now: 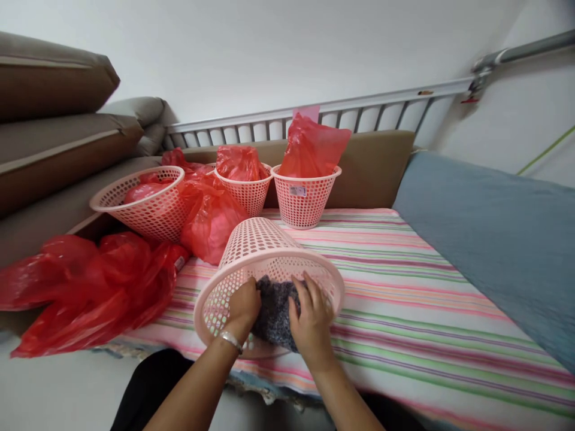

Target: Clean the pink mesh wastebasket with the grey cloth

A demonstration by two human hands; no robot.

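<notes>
A pink perforated plastic basket lies tipped on its side, its mouth facing me. Inside its mouth is a dark grey speckled piece of fabric. My left hand, with a silver bracelet at the wrist, is closed on the fabric's left edge. On the fabric's right side rests my right hand, fingers apart and slightly bent, touching it. The fabric's far part is hidden inside the basket.
Behind stand more pink baskets holding red plastic bags. Loose red bags lie at left beside stacked cushions. A striped sheet covers the seat. A blue-grey cushion is at right; a radiator runs along the wall.
</notes>
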